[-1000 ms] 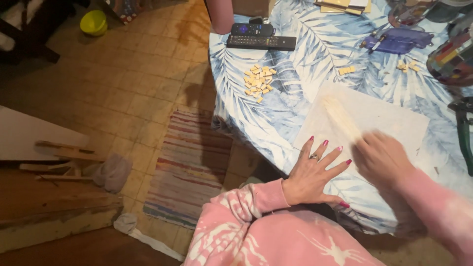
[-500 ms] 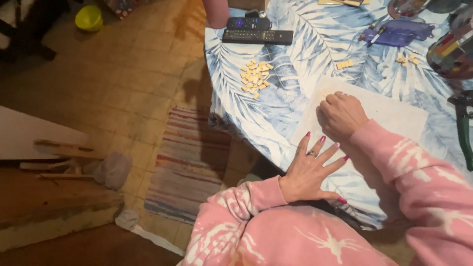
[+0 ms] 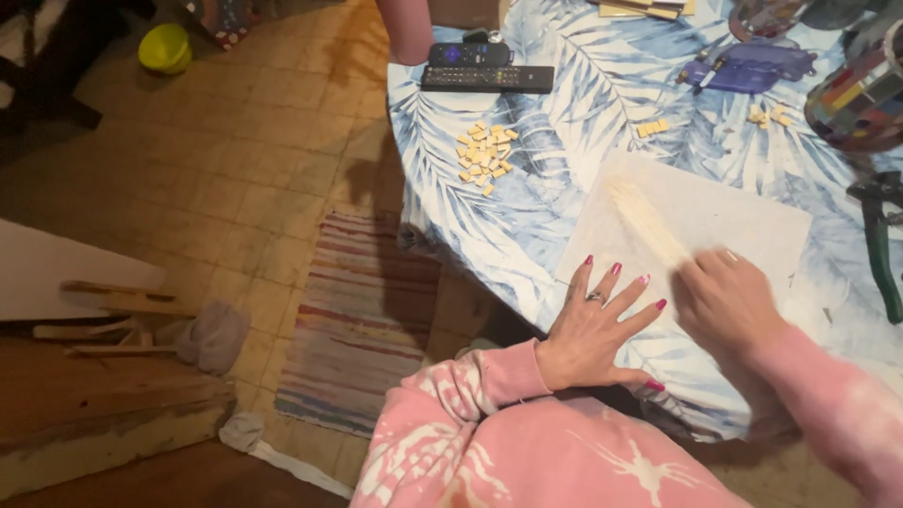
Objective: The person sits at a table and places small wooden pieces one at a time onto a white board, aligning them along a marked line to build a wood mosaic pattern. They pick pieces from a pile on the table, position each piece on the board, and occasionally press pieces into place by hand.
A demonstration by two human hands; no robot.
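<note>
Pale, thin wooden sticks (image 3: 649, 221), blurred into a narrow bundle, lie slantwise on the white rectangular sheet of paper (image 3: 743, 221) that sits on the round table with the blue-and-white leaf-print cloth (image 3: 564, 141). They look light, stiff and easily snapped, so I judge they want a gentle pinch near one end or across the middle of the bundle, not a squeeze. The right hand (image 3: 729, 301) is at the near end of the sticks with its fingers curled in; it is too blurred to tell whether it actually grips them. The left hand (image 3: 597, 325) lies flat and spread wide on the near edge of the sheet, holding nothing, only pressing the paper down, a ring on 1 finger and red nails showing. That sheet looks thin and soft, likely to slide or crease on the cloth. Beyond the sheet, towards the far rim, a loose heap of small cream-coloured square tiles (image 3: 484, 150) lies straight on the cloth, in no container, and 2 black remote controls (image 3: 484, 71) lie beyond it. At the right of the sheet a round multicoloured mosaic vessel (image 3: 861, 94) stands at the frame's edge; its contents cannot be seen.
</note>
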